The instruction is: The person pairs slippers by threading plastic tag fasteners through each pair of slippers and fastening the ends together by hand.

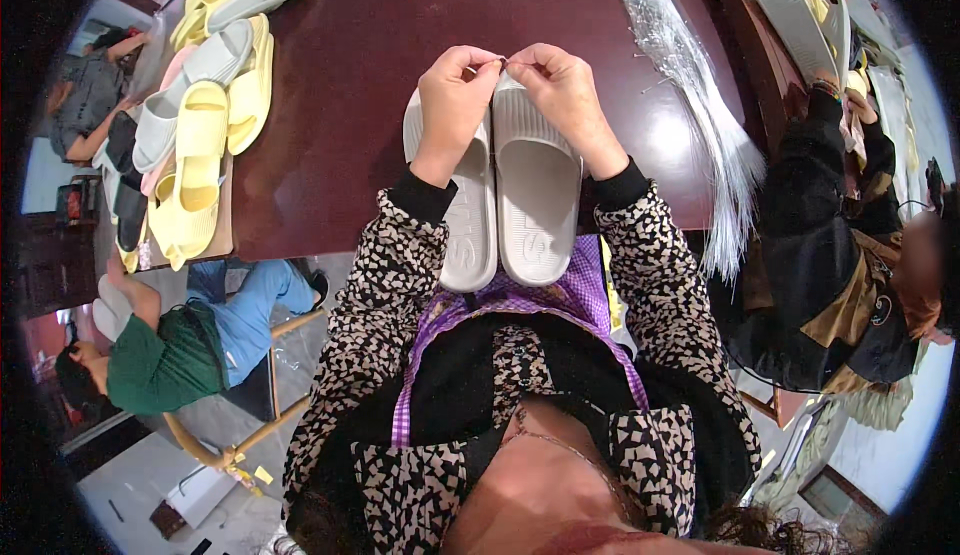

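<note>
Gripping grey slides' [515,195] far ends: left hand [453,100], right hand [568,95].

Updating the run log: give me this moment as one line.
left hand: pinching at toe ends | right hand: pinching there too | grey slides: paired, side by side on table edge

Matt grey foam slippers [520,195] on a glossy dark wood table [350,75].

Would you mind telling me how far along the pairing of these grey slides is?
Done: the two grey slides lie side by side at the table edge. In hand: the left hand and right hand pinch something small at their top ends. Left: loose yellow and grey slides remain piled, beside a bundle of clear ties.
</note>
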A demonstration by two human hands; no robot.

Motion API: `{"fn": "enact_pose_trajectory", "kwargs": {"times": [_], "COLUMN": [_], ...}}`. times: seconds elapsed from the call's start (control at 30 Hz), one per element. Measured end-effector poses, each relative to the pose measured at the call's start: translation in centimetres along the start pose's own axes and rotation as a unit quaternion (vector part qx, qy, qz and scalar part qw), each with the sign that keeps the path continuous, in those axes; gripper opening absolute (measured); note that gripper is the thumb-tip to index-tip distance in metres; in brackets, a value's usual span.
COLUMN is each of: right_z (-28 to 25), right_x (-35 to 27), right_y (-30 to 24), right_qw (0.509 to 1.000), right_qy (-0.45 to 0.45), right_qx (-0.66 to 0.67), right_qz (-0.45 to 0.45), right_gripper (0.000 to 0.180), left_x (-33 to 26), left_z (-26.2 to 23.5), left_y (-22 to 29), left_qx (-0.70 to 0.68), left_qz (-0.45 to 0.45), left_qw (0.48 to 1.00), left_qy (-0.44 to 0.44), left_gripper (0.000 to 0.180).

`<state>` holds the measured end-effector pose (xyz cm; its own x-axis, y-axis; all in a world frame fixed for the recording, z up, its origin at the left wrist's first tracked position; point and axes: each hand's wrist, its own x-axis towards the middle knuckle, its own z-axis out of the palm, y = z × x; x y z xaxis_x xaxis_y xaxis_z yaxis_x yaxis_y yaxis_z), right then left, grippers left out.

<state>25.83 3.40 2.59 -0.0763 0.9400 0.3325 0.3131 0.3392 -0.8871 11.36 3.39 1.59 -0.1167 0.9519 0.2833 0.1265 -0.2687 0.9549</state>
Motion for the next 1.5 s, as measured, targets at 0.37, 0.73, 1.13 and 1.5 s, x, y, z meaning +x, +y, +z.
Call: {"fn": "enact_pose_trajectory", "kwargs": {"times": [0.37,0.73,1.13,1.5], "right_z": [0.2,-0.5,1.3,-0.2], "right_x": [-0.2,0.4,-1.9,-3.7], "right_y": [-0.6,-0.6,-3.2,-4.0], "right_qw": [0.999,0.999,0.992,0.991], "right_qy": [-0.003,0.01,-0.037,-0.06], "right_qx": [-0.039,-0.04,-0.078,-0.099], "right_qz": [-0.028,0.002,-0.088,-0.063], "right_gripper": [0.012,0.011,0.007,0.007], "left_x": [-0.2,-0.1,-3.0,-4.7], "left_z": [0.0,1.1,-3.5,-2.6], "left_y": [0.7,1.3,1.2,2.3], "left_qx": [0.09,0.104,-0.124,-0.126], "left_qz": [0.078,0.103,-0.006,-0.039], "left_qw": [0.992,0.988,0.991,0.988], "left_qy": [0.038,0.048,-0.057,-0.078], "left_gripper": [0.003,0.003,0.005,0.004]}}
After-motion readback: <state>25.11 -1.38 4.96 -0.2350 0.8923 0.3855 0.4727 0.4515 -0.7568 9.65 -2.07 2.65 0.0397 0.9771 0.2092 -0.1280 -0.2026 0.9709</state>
